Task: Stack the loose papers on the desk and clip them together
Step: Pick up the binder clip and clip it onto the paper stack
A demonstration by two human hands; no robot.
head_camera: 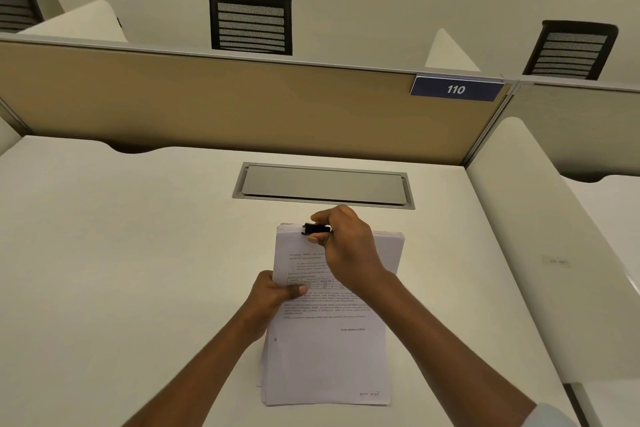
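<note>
Currently: paper stack (pixel 325 357) lies on the desk (pixel 121 253), just on the person's side of the grey flap (pixel 323 184) set into the desktop.

Stacking: sheets are gathered into one pile, printed page on top. Edges fan slightly at the corner nearest the flap and along the side away from it, so the pile is squared roughly, not neatly. Judged done.

Left hand (pixel 268 295): grips the stack's left edge about halfway down from the flap, thumb pressed on the top sheet; its other fingers are hidden beneath the paper.

Right hand (pixel 349 246): thumb and forefinger pinch a black clip (pixel 316 229) at the stack's flap-side edge, left of centre. The clip touches that edge. I cannot tell whether its mouth already bites over all the sheets, because the hand covers part of it.

Progress, judged: clipping is in hand and not confirmed finished. Left to do: seat the clip fully over the edge, let go, and check that the sheets hold together.
</note>
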